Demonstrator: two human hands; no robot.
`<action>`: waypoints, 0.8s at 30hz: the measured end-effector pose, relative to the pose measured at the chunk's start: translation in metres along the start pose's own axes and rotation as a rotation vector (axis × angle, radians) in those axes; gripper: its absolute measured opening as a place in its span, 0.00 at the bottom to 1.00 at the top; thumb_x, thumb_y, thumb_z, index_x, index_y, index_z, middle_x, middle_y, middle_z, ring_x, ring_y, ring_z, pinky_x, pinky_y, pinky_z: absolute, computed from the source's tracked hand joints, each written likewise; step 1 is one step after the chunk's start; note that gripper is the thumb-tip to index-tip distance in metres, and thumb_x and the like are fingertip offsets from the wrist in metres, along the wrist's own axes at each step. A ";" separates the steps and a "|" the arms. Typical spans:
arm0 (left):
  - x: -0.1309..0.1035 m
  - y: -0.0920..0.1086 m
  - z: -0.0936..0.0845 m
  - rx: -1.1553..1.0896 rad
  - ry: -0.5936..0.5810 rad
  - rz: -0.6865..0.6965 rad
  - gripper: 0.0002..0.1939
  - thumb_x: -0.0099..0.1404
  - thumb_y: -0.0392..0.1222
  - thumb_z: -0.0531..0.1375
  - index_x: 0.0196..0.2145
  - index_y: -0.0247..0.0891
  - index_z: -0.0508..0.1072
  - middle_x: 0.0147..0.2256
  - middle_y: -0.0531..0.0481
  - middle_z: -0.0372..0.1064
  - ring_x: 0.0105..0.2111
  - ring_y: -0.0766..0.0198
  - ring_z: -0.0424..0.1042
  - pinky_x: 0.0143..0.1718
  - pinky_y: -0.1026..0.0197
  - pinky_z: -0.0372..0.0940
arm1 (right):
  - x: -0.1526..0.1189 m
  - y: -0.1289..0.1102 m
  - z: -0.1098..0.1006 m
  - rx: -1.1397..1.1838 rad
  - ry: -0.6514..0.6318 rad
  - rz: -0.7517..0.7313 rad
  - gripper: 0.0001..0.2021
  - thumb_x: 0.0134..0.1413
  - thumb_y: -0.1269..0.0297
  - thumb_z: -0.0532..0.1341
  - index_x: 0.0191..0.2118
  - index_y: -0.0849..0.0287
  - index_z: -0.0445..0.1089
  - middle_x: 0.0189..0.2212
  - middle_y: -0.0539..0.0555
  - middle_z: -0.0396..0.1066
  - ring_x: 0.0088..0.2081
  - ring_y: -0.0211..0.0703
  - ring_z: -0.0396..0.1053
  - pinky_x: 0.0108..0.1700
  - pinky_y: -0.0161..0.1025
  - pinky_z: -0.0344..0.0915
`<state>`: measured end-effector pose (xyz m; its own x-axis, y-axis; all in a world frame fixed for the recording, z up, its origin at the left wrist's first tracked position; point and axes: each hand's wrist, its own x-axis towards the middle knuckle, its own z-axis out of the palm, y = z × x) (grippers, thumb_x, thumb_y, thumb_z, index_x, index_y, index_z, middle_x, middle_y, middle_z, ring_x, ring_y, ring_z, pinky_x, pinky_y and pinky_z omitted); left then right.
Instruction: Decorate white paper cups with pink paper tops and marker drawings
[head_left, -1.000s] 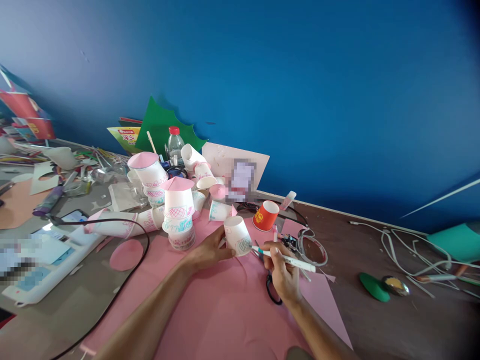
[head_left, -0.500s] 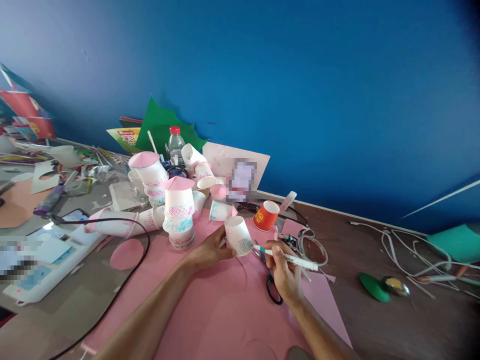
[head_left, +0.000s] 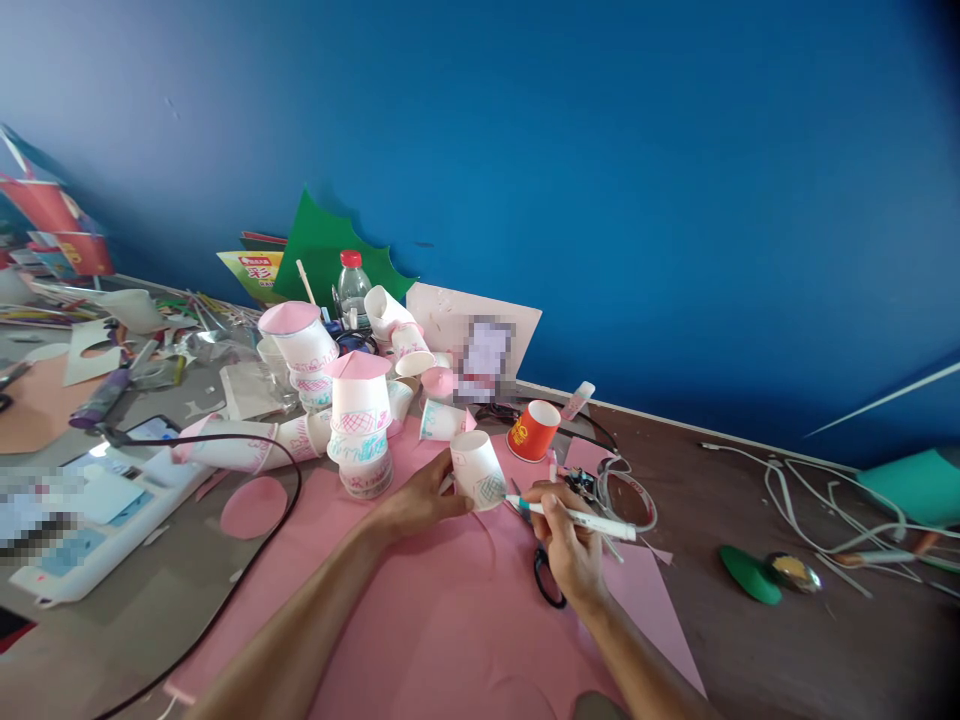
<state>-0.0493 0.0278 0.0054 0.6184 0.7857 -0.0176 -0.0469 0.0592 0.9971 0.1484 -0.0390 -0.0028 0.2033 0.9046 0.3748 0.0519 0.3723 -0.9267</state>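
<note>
A white paper cup (head_left: 477, 468), its narrower end up, is held at its left side by my left hand (head_left: 427, 494). Dark green crosshatch lines mark its lower right. My right hand (head_left: 568, 540) grips a white marker (head_left: 600, 523) whose teal-collared tip touches the cup beside those lines. Scissors (head_left: 550, 578) with black handles lie on the pink paper (head_left: 427, 620), partly behind my right hand. Left of my left hand stands a tower of decorated cups (head_left: 360, 425) topped by a pink cone. A red cup (head_left: 533, 431) stands behind the marker.
A second cup tower (head_left: 300, 350), lying cups (head_left: 232, 444) and a bottle (head_left: 352, 287) are at the left. A black cable (head_left: 289, 510) curves across the left side. Right of my hands are a tape roll (head_left: 634, 500), white cords (head_left: 795, 515) and a green disc (head_left: 750, 574).
The view has shifted very slightly. Both hands keep their hold on the cup and marker, with the marker tip still at the cup's lower right.
</note>
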 end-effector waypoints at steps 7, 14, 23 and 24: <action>0.001 -0.009 -0.003 -0.006 -0.001 -0.018 0.33 0.56 0.38 0.65 0.58 0.40 0.60 0.52 0.44 0.65 0.51 0.51 0.64 0.49 0.53 0.62 | 0.001 0.001 -0.002 -0.038 -0.014 0.022 0.17 0.61 0.54 0.56 0.28 0.58 0.72 0.16 0.45 0.58 0.16 0.33 0.51 0.19 0.33 0.48; 0.002 -0.009 -0.003 -0.047 -0.022 -0.004 0.35 0.55 0.40 0.66 0.59 0.40 0.59 0.55 0.42 0.64 0.54 0.49 0.63 0.54 0.50 0.60 | 0.011 0.001 -0.008 -0.053 0.128 -0.019 0.13 0.61 0.54 0.57 0.37 0.57 0.73 0.20 0.47 0.65 0.22 0.37 0.61 0.25 0.35 0.60; 0.001 -0.007 0.002 0.121 -0.006 -0.044 0.33 0.55 0.39 0.65 0.57 0.38 0.60 0.56 0.41 0.63 0.55 0.52 0.63 0.54 0.51 0.60 | 0.011 0.002 -0.001 -0.360 -0.022 -0.101 0.20 0.63 0.51 0.54 0.56 0.54 0.63 0.40 0.57 0.76 0.43 0.50 0.73 0.45 0.50 0.69; 0.000 -0.006 0.003 0.142 -0.019 -0.043 0.34 0.55 0.39 0.65 0.58 0.39 0.60 0.57 0.42 0.62 0.55 0.52 0.63 0.54 0.52 0.60 | 0.010 0.003 -0.001 -0.375 -0.071 -0.110 0.22 0.62 0.49 0.54 0.57 0.54 0.61 0.44 0.59 0.74 0.47 0.52 0.72 0.47 0.51 0.68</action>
<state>-0.0465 0.0257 0.0001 0.6322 0.7725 -0.0600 0.0899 0.0038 0.9959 0.1516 -0.0291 -0.0019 0.1094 0.8804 0.4615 0.4256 0.3781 -0.8221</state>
